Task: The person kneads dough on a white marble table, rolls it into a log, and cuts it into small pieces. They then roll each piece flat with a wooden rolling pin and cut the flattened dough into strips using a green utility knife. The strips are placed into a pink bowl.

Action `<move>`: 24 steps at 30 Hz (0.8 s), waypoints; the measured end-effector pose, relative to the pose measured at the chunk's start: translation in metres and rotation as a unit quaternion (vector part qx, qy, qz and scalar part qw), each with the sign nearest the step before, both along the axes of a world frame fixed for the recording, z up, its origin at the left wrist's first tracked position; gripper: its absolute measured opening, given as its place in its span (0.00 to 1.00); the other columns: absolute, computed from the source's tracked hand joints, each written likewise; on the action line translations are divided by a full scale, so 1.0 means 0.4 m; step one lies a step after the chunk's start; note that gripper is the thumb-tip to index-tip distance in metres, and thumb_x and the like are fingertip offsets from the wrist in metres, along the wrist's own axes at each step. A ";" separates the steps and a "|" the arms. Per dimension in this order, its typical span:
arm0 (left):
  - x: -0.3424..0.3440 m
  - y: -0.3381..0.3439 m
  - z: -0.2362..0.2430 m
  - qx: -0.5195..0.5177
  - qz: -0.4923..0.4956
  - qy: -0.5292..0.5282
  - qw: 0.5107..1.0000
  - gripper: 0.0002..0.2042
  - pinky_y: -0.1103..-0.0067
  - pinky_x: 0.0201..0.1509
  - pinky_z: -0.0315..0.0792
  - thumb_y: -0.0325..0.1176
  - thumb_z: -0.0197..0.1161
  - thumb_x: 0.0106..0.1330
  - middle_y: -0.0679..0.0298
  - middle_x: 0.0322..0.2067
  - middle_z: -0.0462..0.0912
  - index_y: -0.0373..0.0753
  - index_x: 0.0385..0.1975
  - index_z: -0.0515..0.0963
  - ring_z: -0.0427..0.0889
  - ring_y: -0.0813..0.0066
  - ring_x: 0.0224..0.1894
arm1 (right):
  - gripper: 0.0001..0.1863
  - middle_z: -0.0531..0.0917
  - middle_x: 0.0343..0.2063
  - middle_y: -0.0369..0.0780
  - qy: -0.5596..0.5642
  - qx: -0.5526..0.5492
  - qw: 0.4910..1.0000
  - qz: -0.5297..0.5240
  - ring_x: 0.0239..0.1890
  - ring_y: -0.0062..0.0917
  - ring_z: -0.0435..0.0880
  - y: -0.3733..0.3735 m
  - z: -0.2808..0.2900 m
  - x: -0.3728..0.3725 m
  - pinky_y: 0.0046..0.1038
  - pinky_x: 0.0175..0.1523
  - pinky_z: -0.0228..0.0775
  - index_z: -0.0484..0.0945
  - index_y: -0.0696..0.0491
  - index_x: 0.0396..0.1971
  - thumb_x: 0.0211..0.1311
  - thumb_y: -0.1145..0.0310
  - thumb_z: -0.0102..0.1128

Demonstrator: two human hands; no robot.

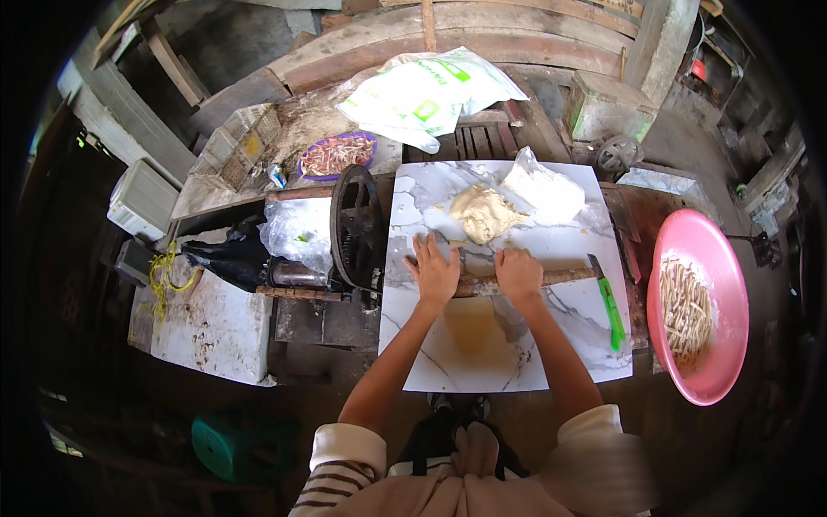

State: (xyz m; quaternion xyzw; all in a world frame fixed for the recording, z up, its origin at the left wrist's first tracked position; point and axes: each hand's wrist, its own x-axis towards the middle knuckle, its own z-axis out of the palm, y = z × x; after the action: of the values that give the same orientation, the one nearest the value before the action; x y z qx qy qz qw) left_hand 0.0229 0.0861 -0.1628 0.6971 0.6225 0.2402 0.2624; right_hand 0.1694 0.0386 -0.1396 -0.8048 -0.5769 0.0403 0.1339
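Note:
A wooden rolling pin [564,277] lies across a white marbled board [551,353]. My right hand [519,272] is closed round its middle. My left hand [436,274] rests at the pin's left end, its fingers spread out over the board. Just beyond the pin sits a lump of pale dough [484,214]. Beside the dough lies a clear plastic bag of white powder [544,189]. A knife with a green handle [612,312] lies at the board's right, its blade tip by the pin's right end. A thin brownish patch [472,327] shows on the board nearer me.
A pink basin [735,302] with pale dough strips stands at the right. Left of the board is a machine with a large dark wheel [356,228]. Farther back are a purple-rimmed tray [301,166] of strips and a white-and-green sack [431,95]. A green stool [215,446] stands low left.

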 end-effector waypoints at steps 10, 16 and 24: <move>-0.054 -0.162 -0.034 0.103 -0.064 0.046 0.992 0.34 0.46 0.67 0.26 0.26 0.47 0.61 0.48 0.69 0.42 0.27 0.66 0.42 0.33 0.49 0.72 | 0.09 0.72 0.32 0.40 -0.129 0.172 0.976 0.037 0.40 0.33 0.71 -0.158 -0.043 -0.047 0.37 0.45 0.61 0.73 0.53 0.32 0.57 0.63 0.53; -0.019 -0.010 -0.032 0.049 -0.043 0.036 0.997 0.36 0.45 0.67 0.26 0.26 0.47 0.59 0.46 0.69 0.36 0.24 0.66 0.39 0.29 0.48 0.72 | 0.11 0.72 0.35 0.42 -0.132 0.151 0.979 0.025 0.43 0.34 0.69 -0.048 -0.026 -0.033 0.38 0.48 0.59 0.72 0.55 0.33 0.55 0.64 0.54; -0.052 -0.129 -0.030 0.055 -0.050 0.018 0.997 0.37 0.46 0.67 0.26 0.25 0.46 0.59 0.46 0.69 0.34 0.25 0.66 0.36 0.28 0.48 0.72 | 0.12 0.71 0.37 0.44 -0.117 0.174 0.977 0.036 0.45 0.37 0.69 -0.137 -0.040 -0.065 0.42 0.55 0.59 0.70 0.57 0.35 0.53 0.65 0.53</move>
State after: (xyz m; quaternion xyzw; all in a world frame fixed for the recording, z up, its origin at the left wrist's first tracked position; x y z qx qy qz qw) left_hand 0.0019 0.0346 -0.1748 0.7453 0.5770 0.2478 0.2239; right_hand 0.1433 -0.0163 -0.1558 -0.7472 -0.6149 -0.1507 0.2023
